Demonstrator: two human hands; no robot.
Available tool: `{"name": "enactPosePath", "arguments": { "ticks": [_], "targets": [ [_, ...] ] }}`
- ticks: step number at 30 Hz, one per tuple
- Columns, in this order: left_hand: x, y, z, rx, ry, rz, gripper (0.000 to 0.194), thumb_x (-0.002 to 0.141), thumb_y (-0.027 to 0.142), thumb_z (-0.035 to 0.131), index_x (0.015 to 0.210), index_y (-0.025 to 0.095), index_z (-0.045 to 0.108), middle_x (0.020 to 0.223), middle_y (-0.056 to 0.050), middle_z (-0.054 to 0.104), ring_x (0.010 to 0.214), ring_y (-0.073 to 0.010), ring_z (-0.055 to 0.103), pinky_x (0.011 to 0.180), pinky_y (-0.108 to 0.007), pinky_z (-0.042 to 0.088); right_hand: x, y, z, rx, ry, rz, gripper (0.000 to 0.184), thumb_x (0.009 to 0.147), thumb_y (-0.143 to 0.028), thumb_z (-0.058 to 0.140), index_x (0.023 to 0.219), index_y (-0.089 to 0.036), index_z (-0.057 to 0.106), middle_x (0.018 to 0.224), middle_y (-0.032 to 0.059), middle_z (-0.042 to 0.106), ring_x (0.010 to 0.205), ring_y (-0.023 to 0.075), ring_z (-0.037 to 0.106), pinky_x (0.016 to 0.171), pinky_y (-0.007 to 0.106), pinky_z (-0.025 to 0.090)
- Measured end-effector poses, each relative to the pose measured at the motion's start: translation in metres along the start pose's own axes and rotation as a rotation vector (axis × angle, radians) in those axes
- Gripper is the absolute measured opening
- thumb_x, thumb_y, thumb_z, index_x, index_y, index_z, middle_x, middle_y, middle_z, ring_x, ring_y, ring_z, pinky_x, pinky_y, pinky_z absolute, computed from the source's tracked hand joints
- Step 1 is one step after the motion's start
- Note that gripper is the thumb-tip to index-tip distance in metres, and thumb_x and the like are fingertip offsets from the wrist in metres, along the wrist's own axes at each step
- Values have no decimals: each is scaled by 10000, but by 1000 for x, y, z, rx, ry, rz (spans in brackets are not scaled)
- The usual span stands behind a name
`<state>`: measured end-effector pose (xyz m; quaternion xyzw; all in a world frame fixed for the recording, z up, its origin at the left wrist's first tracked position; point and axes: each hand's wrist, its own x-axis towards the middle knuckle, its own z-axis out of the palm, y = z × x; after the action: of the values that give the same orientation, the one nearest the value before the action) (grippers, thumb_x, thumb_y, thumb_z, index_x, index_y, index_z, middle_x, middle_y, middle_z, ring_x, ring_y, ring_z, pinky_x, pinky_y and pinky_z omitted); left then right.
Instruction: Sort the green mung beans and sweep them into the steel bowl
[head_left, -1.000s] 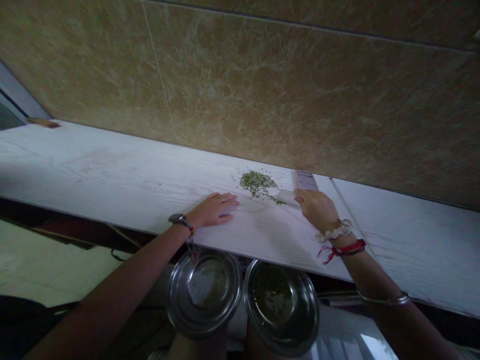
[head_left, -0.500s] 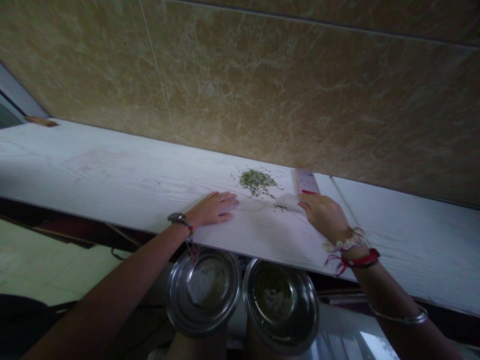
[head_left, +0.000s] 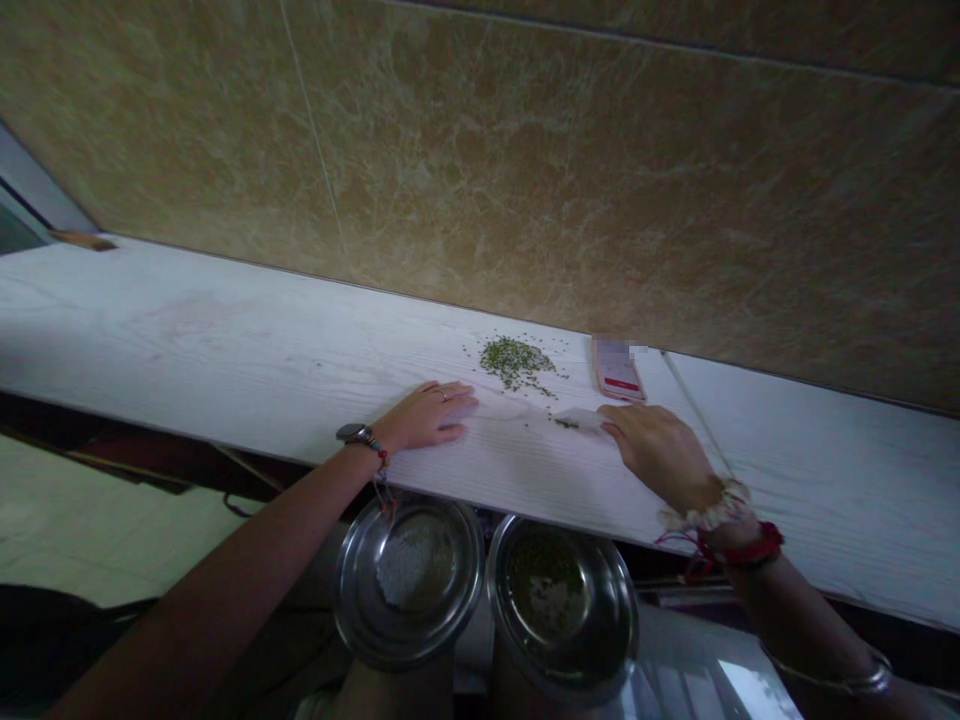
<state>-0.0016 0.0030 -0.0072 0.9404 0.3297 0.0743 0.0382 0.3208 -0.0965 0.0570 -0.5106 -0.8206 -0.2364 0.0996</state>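
green grains | small, loosely heaped, stragglers around | pale piece | flat

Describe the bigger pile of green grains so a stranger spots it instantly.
Find the white tabletop below the brown wall. Near the wall, between left hand and phone, lies the green pile, larger than the small cluster by the right hand.

Green grains, loosely heaped, pale sheet, held
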Motion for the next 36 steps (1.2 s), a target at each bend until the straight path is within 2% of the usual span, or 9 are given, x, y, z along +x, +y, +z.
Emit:
{"name": "enactPosePath", "arguments": {
  "ticks": [9, 15, 21, 28, 32, 36],
  "targets": [
    [0, 1, 0, 21, 10, 0, 438, 927, 390, 468, 1335, 232, 478, 1471, -66, 429, 1329, -209, 408, 1081, -367, 278, -11, -6, -14, 20, 38, -49, 266, 903, -144, 427, 939, -165, 690, 807, 82, 727, 721, 185, 635, 677, 305, 432],
    [0, 0, 0, 20, 1, 7, 445, 926, 399, 463, 1337, 227, 476, 1471, -70, 427, 1334, -208, 400, 1080, -367, 281, -12, -6, -14, 0, 84, -50, 260, 910, -148, 432, 932, -152, 691, 802, 86, 725, 699, 185, 627, 671, 306, 424],
    [0, -1, 1, 16, 20, 12, 439, 929, 405, 459, 1343, 255, 468, 1474, -49, 426, 1333, -200, 401, 1084, -366, 274, -12, -7, -13, -7, 25, -39, 263, 898, -138, 429, 920, -166, 690, 791, 80, 718, 703, 184, 614, 670, 306, 407],
    [0, 1, -1, 21, -4, 1, 441, 931, 387, 458, 1339, 218, 475, 1472, -75, 426, 1335, -213, 399, 1084, -372, 273, -18, -9, -19, 3, 94, -61, 273, 919, -156, 412, 926, -153, 685, 798, 82, 722, 702, 180, 615, 676, 299, 411],
    [0, 0, 1, 20, 14, 5, 437, 929, 388, 457, 1341, 242, 472, 1476, -61, 422, 1331, -211, 404, 1077, -369, 281, -16, -6, -17, -22, 51, -25, 261, 904, -146, 429, 960, -153, 684, 814, 89, 722, 720, 191, 619, 687, 310, 411],
    [-1, -1, 2, 12, 13, 3, 446, 926, 398, 456, 1346, 248, 471, 1478, -54, 420, 1334, -210, 401, 1079, -365, 278, -16, -6, -15, -32, 11, -32, 240, 884, -123, 452, 908, -164, 688, 787, 83, 716, 700, 188, 616, 669, 305, 403]
  ]
}}
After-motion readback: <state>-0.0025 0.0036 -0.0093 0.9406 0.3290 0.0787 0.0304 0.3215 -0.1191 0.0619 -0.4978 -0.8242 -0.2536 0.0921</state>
